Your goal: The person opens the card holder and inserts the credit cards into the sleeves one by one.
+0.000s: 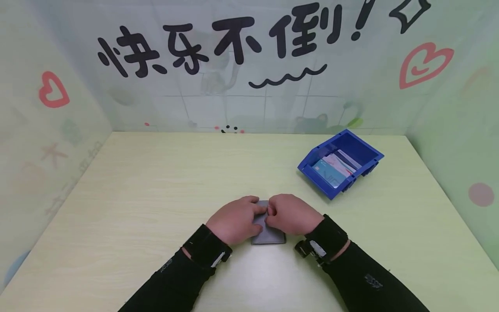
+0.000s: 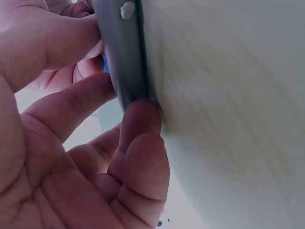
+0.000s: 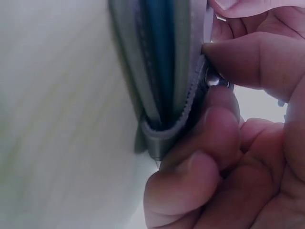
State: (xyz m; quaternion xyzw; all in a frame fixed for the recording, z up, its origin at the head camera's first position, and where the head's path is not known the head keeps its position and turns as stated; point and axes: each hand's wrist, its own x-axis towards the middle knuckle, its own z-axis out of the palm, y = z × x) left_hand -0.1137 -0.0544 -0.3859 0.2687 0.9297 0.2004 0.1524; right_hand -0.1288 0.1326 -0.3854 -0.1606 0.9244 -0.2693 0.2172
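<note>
A small grey wallet (image 1: 270, 236) lies on the table between both hands. My left hand (image 1: 236, 221) holds its left side, thumb and forefinger on the upper face; in the left wrist view other fingertips press its edge beside a metal snap button (image 2: 127, 10). From the right, my right hand (image 1: 293, 212) pinches the wallet's edge near the far end. Close up in the right wrist view, the wallet (image 3: 164, 136) shows stitched layers with a blue-green strip between them, and the thumb and fingers sit around a round metal snap (image 3: 213, 77).
Farther back on the right, a blue plastic bin (image 1: 360, 145) holds several cards (image 1: 331, 171). The pale wooden table (image 1: 175, 173) is bordered by a printed backdrop (image 1: 234, 108) behind and at both sides.
</note>
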